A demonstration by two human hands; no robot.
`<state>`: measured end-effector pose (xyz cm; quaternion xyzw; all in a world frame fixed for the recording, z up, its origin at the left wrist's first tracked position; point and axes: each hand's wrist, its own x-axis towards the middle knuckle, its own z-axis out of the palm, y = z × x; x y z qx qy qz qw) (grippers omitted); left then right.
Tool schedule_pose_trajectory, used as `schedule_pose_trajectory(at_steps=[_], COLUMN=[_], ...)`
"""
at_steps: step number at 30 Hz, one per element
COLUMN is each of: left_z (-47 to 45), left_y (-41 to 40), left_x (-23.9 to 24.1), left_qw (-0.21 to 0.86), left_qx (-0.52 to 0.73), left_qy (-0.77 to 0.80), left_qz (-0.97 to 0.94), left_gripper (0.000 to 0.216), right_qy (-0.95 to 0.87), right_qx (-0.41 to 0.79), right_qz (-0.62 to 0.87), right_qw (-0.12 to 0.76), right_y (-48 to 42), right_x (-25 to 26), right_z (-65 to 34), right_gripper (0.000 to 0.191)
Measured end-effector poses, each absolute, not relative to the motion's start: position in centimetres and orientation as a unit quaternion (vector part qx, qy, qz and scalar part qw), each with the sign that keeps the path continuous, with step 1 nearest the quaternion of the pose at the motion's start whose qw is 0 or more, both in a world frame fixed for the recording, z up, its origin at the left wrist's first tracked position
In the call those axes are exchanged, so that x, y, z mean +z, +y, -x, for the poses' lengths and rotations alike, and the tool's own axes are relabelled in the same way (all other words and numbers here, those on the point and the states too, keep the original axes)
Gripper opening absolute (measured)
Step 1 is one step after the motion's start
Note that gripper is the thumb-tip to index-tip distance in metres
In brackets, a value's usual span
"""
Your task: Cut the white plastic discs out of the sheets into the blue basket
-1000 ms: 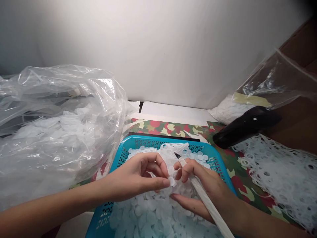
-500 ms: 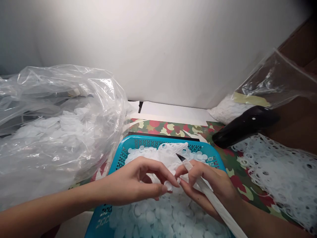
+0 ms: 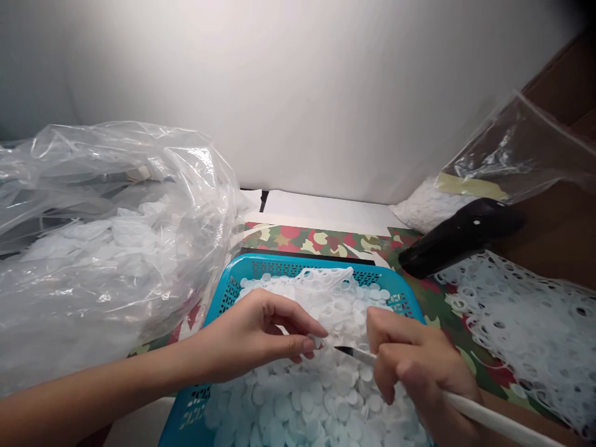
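Left hand: my left hand (image 3: 267, 335) is over the basket, thumb and fingers pinching a small white piece (image 3: 318, 342) at their tips.
Right hand: my right hand (image 3: 419, 360) is curled around a slim tool (image 3: 498, 419) with a white shaft, gripping it partway along.
Tool tip: dark and pointed, aimed left towards the pinched piece and just beside it; I cannot tell whether the two touch.
Basket: a blue basket (image 3: 302, 261) with pierced walls sits in front of me, beneath both my hands.
Discs: many thin white discs (image 3: 284, 403) are heaped inside it, overlapping one another.
Holed sheet: a white sheet full of round holes (image 3: 333, 279) lies on the discs near the basket's far side.
To my left: a big, crinkled clear bag (image 3: 200, 161) holds loose white pieces (image 3: 135, 233).
To my right: a black object (image 3: 460, 239) lies at a slant beside a pile of holed white sheets (image 3: 526, 329); behind it is a smaller clear bag (image 3: 503, 158) with a yellow strip (image 3: 472, 185).
Table: the table (image 3: 288, 234) shows a red, green and cream camouflage pattern around the basket.
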<state>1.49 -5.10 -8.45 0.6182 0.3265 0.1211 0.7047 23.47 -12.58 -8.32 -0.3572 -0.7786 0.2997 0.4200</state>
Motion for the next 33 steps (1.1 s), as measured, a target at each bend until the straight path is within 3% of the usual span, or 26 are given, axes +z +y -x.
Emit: schedule_pose_trajectory(at_steps=[6,15,33], left_z=[-1.55,-1.48,-1.60], left_y=[-5.12,-5.29,-5.53], left_x=[-8.36,-8.21,-7.69], left_qw=[0.690,0.650,0.628], left_qx=[0.113,0.115,0.119], left_qy=[0.320,0.316,0.288], left_qz=[-0.639,-0.682,-0.714], left_gripper=[0.026,0.023,0.020], right_qy=[-0.829,-0.823,-0.861], right_qx=[0.248,0.260,0.227], right_qz=[0.359,0.355,0.341], right_qw=[0.350,0.360,0.300], right_y=[-12.24,-12.41,-12.18], right_x=[-8.31,-9.08,-8.76], right_z=[-22.97,-23.02,-22.59], right_gripper=[0.043,0.034,0.027])
